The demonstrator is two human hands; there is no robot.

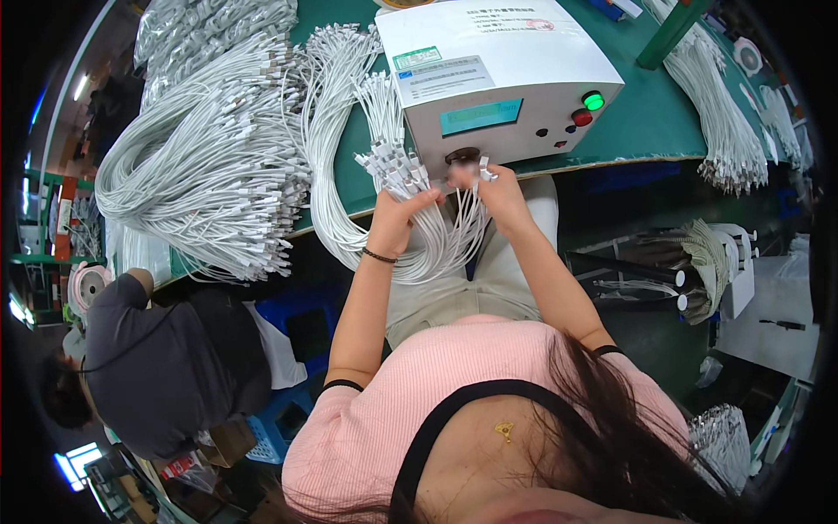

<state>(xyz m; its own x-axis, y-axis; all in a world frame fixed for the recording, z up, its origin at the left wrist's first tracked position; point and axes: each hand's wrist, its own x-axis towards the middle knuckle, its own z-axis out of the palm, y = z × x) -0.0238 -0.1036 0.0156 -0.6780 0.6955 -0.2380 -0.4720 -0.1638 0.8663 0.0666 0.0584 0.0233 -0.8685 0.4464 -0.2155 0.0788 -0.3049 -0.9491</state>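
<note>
A loop of white cables [436,253] hangs off the table's front edge across my lap, with a cluster of white connectors [397,170] at its left end. My left hand [393,218] is closed on that end, its thumb stretched toward the middle. Opposite it, my right hand [504,199] pinches a few cable ends [485,168] with white plugs. The right fingertips are blurred, just below a dark round port [463,155] on the front of a white box-shaped machine [515,109]. Its blue-green screen [481,116] is lit, as is a green button [593,101].
A large heap of white cables [201,166] lies left on the green table [637,131], beside a longer bundle [325,148]. More cables [711,122] hang over the right edge. A co-worker [175,367] in dark clothing sits at left. A green post [672,35] stands behind right.
</note>
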